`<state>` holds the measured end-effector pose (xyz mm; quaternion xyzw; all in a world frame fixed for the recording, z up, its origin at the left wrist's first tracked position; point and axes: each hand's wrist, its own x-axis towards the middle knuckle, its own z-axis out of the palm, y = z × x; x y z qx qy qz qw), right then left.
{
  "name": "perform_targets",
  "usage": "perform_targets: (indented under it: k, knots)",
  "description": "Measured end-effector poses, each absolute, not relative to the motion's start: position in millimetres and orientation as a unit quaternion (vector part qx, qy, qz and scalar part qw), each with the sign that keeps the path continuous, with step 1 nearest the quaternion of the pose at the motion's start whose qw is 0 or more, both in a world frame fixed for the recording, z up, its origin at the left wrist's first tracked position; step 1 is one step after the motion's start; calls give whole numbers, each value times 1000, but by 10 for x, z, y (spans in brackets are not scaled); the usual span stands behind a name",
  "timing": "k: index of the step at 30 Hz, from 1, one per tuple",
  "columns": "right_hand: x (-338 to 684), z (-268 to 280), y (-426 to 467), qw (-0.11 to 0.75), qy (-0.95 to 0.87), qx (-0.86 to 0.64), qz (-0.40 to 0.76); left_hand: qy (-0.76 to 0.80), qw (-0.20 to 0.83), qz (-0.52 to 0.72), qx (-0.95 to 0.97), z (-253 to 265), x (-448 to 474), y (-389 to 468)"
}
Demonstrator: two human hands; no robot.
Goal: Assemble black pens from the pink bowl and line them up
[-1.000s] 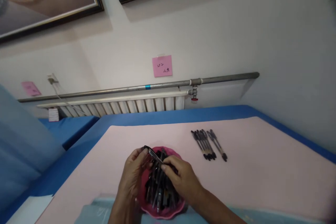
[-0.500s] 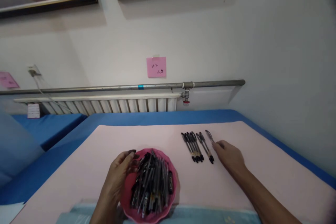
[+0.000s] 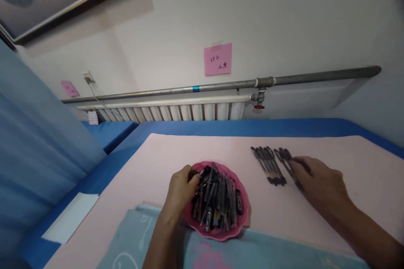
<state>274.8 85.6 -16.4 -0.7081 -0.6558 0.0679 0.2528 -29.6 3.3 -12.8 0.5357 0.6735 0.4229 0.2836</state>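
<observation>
Capped pen (image 3: 287, 154) has shifted in beside the pen row (image 3: 268, 166), right hand (image 3: 322, 180) pinching it, likely for alignment; left hand's (image 3: 182, 188) fingers at scalloped pink bowl (image 3: 221, 236), grip unclear.

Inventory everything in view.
Bowl: one, pink, centre
Pens: many, black and clear, in bowl
Loose pens: about eight, black, right
Sheet: one, pink, under bowl
Cloth: one, teal, front edge
Surfaces: two, blue, under sheet, back left
Paper: one, white, left
Curtain: one, blue, left
Notes: two, pink, wall
Pipe: one, grey, wall
Valve handle: one, red, below pipe
Radiator: one, white, below pipe
Picture: one clearly, black frame, upper left
Socket: one, white, wall
Card: one, white, back left
Left grip: one, bare, bowl's rim
Right grip: one, bare, at rightmost pens
</observation>
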Motion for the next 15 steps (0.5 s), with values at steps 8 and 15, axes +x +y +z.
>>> perform_targets:
  k: [8, 15]
  knots:
    - [2259, -272, 590, 368, -790, -489, 31, 734, 192, 188, 624, -151, -261, 54]
    - [1979, -215, 366, 364, -837, -401, 80, 723, 197, 150, 645, -175, -94, 85]
